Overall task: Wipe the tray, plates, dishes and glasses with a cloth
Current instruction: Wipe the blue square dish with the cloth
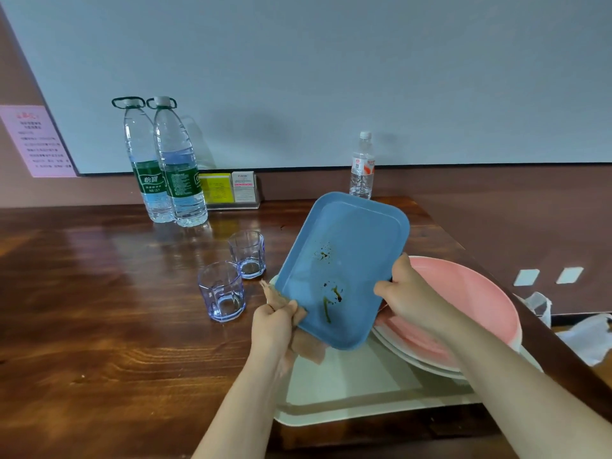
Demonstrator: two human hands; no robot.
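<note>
The left hand (273,321) is gripping a beige cloth (306,342) against the near corner of a stained blue tray (344,266); the right hand (402,293) is holding its right edge, tilting it above a cream tray (347,392) bearing pink plates (470,299). Two glasses (222,291) are standing on the glossy wooden table (99,309), water bottles (172,160) lining the grey wall (331,77).

Three water bottles (165,160) and a card holder (231,190) stand on the wooden table (99,309).
</note>
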